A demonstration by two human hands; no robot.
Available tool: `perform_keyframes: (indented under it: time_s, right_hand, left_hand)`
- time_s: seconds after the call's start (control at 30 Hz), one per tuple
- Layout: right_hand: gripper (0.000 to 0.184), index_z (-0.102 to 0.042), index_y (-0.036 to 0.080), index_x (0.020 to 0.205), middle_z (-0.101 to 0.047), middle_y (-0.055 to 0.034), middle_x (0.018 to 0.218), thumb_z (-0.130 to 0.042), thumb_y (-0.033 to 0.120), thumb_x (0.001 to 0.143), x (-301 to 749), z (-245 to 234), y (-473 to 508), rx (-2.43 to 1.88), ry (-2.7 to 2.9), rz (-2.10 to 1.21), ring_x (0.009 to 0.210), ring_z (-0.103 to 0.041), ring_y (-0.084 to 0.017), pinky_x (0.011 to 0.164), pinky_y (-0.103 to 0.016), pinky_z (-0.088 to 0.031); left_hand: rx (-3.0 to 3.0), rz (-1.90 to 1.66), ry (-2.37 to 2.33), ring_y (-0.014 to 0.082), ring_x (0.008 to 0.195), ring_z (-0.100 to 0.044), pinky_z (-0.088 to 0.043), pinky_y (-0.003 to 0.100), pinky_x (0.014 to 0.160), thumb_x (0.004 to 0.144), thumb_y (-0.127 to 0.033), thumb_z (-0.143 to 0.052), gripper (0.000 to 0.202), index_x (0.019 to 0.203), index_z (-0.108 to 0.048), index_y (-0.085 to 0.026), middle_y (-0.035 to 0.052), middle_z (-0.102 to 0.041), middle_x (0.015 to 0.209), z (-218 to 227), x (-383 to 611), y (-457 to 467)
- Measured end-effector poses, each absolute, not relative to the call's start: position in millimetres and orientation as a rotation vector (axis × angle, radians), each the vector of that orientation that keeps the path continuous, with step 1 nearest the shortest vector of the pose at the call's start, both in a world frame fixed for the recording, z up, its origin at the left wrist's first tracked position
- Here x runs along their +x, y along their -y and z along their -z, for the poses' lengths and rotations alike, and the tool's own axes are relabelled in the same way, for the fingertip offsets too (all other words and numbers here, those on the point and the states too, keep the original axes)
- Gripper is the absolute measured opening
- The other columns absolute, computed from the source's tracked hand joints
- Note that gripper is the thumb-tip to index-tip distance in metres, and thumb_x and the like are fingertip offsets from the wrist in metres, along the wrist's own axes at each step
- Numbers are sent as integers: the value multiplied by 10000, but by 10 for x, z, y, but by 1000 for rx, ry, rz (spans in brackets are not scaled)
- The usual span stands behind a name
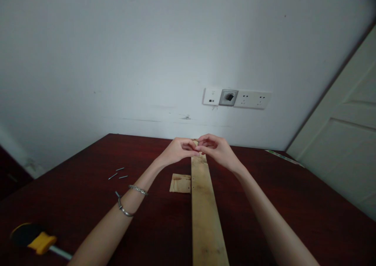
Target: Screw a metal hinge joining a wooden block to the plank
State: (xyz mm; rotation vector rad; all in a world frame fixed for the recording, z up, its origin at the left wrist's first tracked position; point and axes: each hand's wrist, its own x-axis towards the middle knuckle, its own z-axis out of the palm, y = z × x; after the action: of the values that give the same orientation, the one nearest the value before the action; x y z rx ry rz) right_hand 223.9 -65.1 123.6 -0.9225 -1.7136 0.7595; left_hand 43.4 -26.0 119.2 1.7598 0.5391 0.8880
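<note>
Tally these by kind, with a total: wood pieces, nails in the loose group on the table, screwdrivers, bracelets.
Wood pieces: 2
Nails: 3
Screwdriver: 1
Bracelets: 2
Total: 8

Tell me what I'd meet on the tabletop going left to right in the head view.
Yellow-and-black-handled screwdriver, three loose nails, small flat wood piece, long wooden board, thin printed strip.
</note>
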Motion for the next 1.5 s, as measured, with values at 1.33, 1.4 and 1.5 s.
perform_keyframes:
  time_s: [1.33, 1.4, 1.5]
  right_hand:
    - [379, -556, 235, 1205, -642, -62, 1089, -632, 281, 836, 2255, -1301, 759, -957, 2088, -207, 913, -627, -168, 744, -309, -545]
    - [385, -547, 227, 1204, -646, -63, 1083, -639, 286, 834, 2258, -1296, 751, -964, 2081, -225, 916, -629, -168, 733, -305, -543]
    - [349, -569, 223, 1165, -649, -54, 1057, -650, 282, 830, 2264, -1296, 748, -968, 2097, -253, 910, -627, -163, 720, -293, -540]
  left_hand:
    - [1763, -942, -568, 105, 676, -617, -479, 243, 700, 681, -257, -765, 192, 714, -646, -110, 20, -669, 707, -1210, 395, 257]
    - [1769, -933, -575, 108, 681, -616, -476, 245, 699, 682, -261, -761, 191, 715, -648, -110, 25, -671, 715, -1210, 395, 254]
    - [1789, -918, -588, 103, 669, -606, -470, 248, 694, 691, -248, -744, 167, 704, -647, -113, 19, -662, 705, -1213, 392, 254]
